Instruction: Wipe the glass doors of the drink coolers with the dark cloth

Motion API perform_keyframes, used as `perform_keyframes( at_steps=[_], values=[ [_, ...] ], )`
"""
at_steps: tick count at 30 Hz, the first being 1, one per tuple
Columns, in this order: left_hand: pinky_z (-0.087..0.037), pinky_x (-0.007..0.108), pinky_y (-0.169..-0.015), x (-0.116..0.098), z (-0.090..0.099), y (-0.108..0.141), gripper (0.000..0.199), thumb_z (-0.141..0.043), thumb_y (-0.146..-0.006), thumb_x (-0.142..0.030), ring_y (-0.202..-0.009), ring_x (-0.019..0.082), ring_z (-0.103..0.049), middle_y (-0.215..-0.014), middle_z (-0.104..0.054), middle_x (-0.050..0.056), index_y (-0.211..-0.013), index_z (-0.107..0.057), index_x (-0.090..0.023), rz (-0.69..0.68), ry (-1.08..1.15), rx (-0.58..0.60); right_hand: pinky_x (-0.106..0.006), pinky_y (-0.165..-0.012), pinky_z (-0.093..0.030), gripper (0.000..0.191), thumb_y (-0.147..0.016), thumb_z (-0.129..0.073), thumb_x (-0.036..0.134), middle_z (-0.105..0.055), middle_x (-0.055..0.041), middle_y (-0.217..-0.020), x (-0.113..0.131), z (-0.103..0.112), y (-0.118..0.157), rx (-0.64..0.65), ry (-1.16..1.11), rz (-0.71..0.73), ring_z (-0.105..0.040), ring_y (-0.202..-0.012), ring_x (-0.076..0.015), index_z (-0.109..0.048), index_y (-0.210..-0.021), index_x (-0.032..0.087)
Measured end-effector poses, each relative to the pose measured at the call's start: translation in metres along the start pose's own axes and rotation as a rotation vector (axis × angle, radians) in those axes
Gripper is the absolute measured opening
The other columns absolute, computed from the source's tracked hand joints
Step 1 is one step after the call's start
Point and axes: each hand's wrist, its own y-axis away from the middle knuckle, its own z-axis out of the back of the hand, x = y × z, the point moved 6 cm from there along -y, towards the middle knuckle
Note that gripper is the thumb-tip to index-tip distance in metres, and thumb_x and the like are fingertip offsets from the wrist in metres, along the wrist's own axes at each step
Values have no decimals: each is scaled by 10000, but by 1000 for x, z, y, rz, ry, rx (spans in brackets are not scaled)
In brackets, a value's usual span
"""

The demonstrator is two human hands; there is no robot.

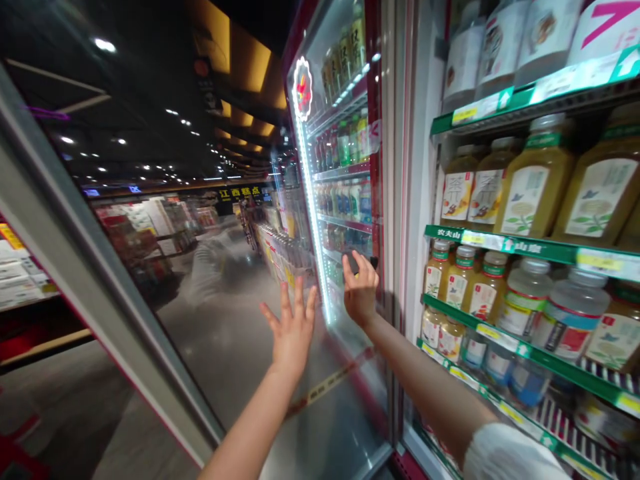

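My left hand [291, 333] is spread at the glass door [250, 400] of a drinks cooler, its fingers apart and pointing up. It holds nothing. To its right, my right hand [360, 287] is raised near the inner side of the same door, with fingers partly bent and apart. Nothing shows in its grasp. A dark piece shows just behind its fingers. Whether either palm touches the glass is hard to tell. The cooler's shelves stand to the right of my right arm, holding bottles of yellow tea [535, 180].
Green-edged shelves [500, 331] with several small bottles fill the right side. The door's metal frame [115, 267] runs diagonally at the left. Through the glass, another lit drinks cooler [345, 173] and store displays [145, 227] show, somewhat blurred.
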Motion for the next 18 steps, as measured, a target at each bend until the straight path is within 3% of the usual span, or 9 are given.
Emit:
perform_keyframes(
  at_steps=[2,5,8,12,18],
  values=[
    [-112,852,-1095,1,0,0,679,-403,-961,17,-1520,384,-51,-1630,-239,148,-1555,-368,-310,-5,3,-20,-518,-1109,-391,577,-941,-401,84,-519,-106,-1524,-6,0,-20,25,-3,41,-412,-1420,-274,-593,-1431,322],
    [-104,847,-1105,1,2,0,752,-407,-945,38,-1525,366,-5,-1643,-219,129,-1578,-286,-350,-8,23,-42,-534,-1103,-396,622,-924,-403,90,-470,-113,-1559,-35,4,-41,8,5,-60,-392,-1426,-290,-536,-1485,324],
    [-96,845,-1114,2,3,0,788,-398,-936,50,-1528,360,24,-1653,-206,127,-1592,-228,-352,-14,27,-40,-546,-1087,-417,615,-938,-382,110,-446,-154,-1559,-63,7,-21,-11,11,-162,-417,-1386,-303,-496,-1519,280],
    [-99,849,-1118,3,4,-1,792,-379,-939,50,-1530,359,43,-1661,-203,128,-1601,-200,-347,-29,19,-16,-548,-1047,-449,592,-940,-374,112,-468,-183,-1513,-73,3,23,16,11,-215,-450,-1333,-312,-521,-1496,251],
    [-121,858,-1112,2,6,0,812,-389,-948,29,-1538,370,39,-1662,-185,153,-1614,-112,-345,-59,-12,28,-517,-1013,-452,536,-965,-374,175,-474,-186,-1466,-80,1,-5,-13,22,-390,-494,-1245,-314,-572,-1458,242]
  ],
)
